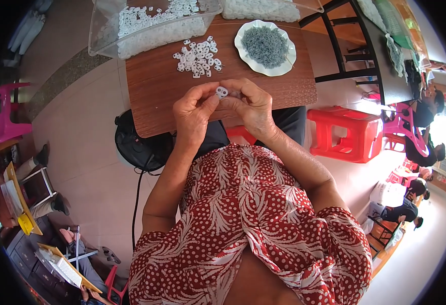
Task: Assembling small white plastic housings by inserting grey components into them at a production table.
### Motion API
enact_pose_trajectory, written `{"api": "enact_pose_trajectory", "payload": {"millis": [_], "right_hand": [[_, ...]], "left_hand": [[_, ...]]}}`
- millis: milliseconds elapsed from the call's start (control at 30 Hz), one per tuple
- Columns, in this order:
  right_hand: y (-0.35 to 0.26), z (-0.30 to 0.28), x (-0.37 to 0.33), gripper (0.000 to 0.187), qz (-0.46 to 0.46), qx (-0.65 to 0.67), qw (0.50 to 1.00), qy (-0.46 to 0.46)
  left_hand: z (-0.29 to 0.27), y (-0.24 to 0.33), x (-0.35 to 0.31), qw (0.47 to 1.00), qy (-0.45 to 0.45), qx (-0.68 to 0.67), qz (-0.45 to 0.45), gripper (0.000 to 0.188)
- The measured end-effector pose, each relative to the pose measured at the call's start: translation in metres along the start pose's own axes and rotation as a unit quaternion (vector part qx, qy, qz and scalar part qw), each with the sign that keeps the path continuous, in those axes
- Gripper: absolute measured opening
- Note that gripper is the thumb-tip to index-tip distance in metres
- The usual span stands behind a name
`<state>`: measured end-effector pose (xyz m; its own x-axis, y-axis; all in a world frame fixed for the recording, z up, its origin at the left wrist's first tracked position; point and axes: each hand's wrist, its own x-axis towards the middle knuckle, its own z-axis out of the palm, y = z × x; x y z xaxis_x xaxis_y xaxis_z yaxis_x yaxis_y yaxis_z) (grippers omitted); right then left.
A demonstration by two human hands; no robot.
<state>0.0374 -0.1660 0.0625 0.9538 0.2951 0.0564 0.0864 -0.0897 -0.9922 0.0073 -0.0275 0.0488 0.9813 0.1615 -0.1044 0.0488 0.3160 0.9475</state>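
Observation:
Both my hands meet over the near edge of the brown table (pixel 279 91). Between the fingertips of my left hand (pixel 195 109) and my right hand (pixel 253 107) is a small white plastic piece with two dark holes (pixel 222 92). Thumbs and forefingers of both hands are pinched on it. Just beyond them lies a loose pile of similar white two-holed pieces (pixel 198 57). To its right, a white scalloped plate (pixel 288 62) holds a heap of small grey-green slender parts (pixel 264 46), too small to name.
A clear plastic bin (pixel 101 46) full of white pieces stands at the table's far left; another bin (pixel 261 10) is beside it. A red stool (pixel 345 134) stands right of the table. A black bag (pixel 139 145) hangs at the near left. Several people sit farther off.

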Motion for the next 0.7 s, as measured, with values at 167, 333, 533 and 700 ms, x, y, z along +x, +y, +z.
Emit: {"api": "enact_pose_trajectory", "payload": {"millis": [167, 333, 533, 700], "right_hand": [[0.000, -0.002, 0.000, 0.022, 0.048, 0.098, 0.994, 0.014], [-0.006, -0.004, 0.000, 0.018, 0.075, 0.106, 0.992, 0.003], [-0.003, -0.003, 0.000, 0.016, 0.066, 0.086, 0.994, 0.007], [-0.007, 0.001, -0.003, 0.024, 0.064, 0.133, 0.989, -0.005]], "left_hand": [[-0.001, 0.011, 0.001, 0.999, -0.022, 0.034, -0.001, 0.021], [-0.003, 0.013, 0.001, 0.995, -0.037, 0.090, 0.003, 0.022], [0.000, 0.009, 0.000, 0.997, -0.018, 0.074, 0.022, 0.021], [0.004, 0.004, -0.005, 0.999, 0.009, 0.025, 0.023, 0.020]]}}
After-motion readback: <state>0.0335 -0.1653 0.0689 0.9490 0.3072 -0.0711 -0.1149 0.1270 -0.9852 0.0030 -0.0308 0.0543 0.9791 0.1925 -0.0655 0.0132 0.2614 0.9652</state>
